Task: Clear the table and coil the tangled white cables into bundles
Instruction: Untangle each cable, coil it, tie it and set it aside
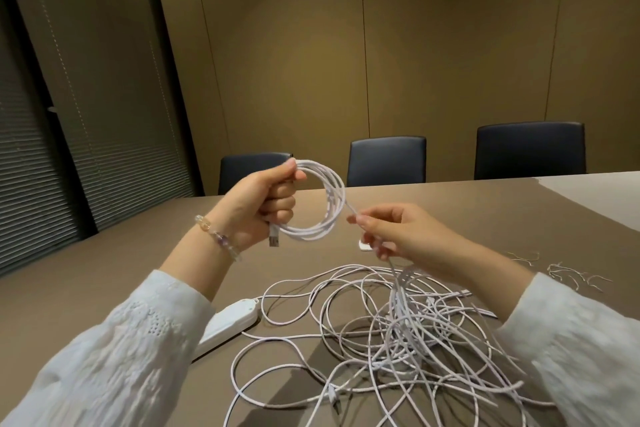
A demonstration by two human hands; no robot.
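Note:
My left hand (pixel 266 204) grips a coil of white cable (pixel 329 215) held above the table, with the cable's USB plug (pixel 273 239) hanging below my fist. From the coil a strand runs to my right hand (pixel 391 232), which pinches it between thumb and fingers. Below my right hand that strand drops into a big tangle of white cables (pixel 398 329) spread over the brown table (pixel 138 270).
A white power strip (pixel 228 326) lies by my left forearm. A small white item (pixel 363 246) sits behind my right hand, partly hidden. Several short wire ties (pixel 568 274) lie at the right. Three dark chairs (pixel 386 159) line the far edge.

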